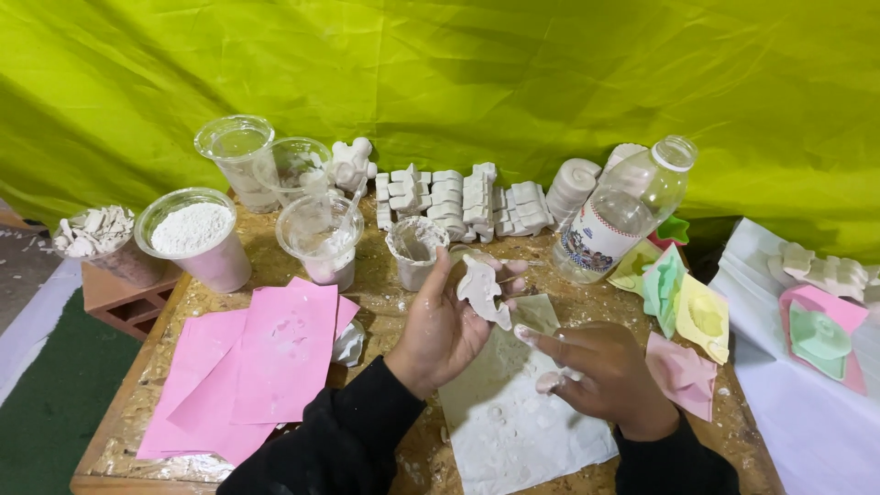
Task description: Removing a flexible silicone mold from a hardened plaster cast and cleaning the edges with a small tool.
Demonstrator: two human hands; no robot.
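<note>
Plaster figure held up over a cluttered craft table

Head view: hands work above a chipboard table [385,302] backed by a yellow-green cloth [458,73]. The left hand [440,325] is raised palm-up, its fingers curled round a small white plaster figure [483,291], which rests across the fingertips above the table's middle. The right hand [600,367] sits just beside it, lower and to the right, fingers loosely spread and dusted white, forefinger stretched toward the figure's lower end; whether it touches the figure cannot be told. It holds nothing. Both arms wear black sleeves [339,440].

Under the hands lies a pale sheet [513,422] speckled with plaster. Pink sheets [266,367] overlap at the left. Behind them stand a tub of white powder [194,236], a clear cup with pinkish dregs [321,240], a smaller plaster-smeared cup [417,249], and two more clear cups [243,156] near the cloth. A container of broken plaster pieces [96,234] sits on a brick at far left. Rows of white castings [458,202] line the back, with a clear plastic bottle [623,211] tilted at their right. Coloured flexible moulds [683,302], yellow, green and pink, lie to the right, and further castings and moulds [820,302] rest on a white-covered surface beyond.
</note>
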